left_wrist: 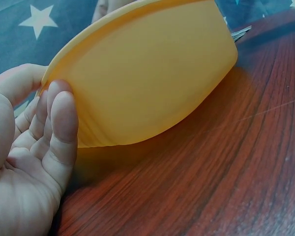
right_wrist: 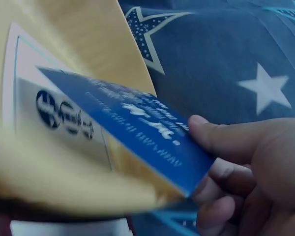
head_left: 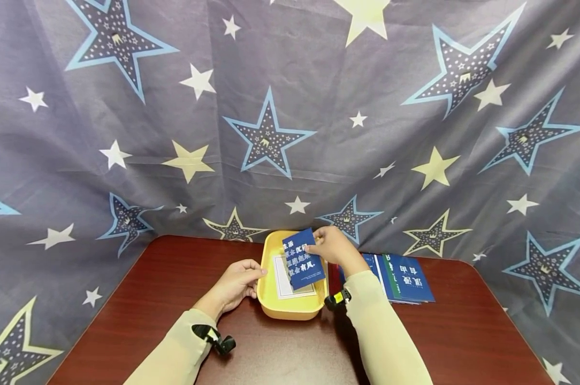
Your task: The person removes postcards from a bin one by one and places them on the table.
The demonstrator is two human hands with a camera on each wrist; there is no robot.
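Note:
A yellow plastic tray (head_left: 271, 305) stands on the table, and my left hand (head_left: 234, 286) pinches its left rim between thumb and fingers. In the left wrist view the thumb lies over the rim of the tray (left_wrist: 147, 73) and the fingers press its outer wall. My right hand (head_left: 335, 247) pinches a blue card (head_left: 302, 259) with white lettering by its right edge, holding it tilted over the tray. Below it, inside the tray, lies a white-bordered card (head_left: 282, 286), partly covered. The right wrist view shows dark lettering on this lower card (right_wrist: 27, 98).
Right of the tray, several blue, green and white cards (head_left: 412, 278) lie overlapped on the reddish-brown table (head_left: 463, 321), partly hidden by my right arm. A grey curtain with stars (head_left: 319, 176) hangs behind the table's far edge.

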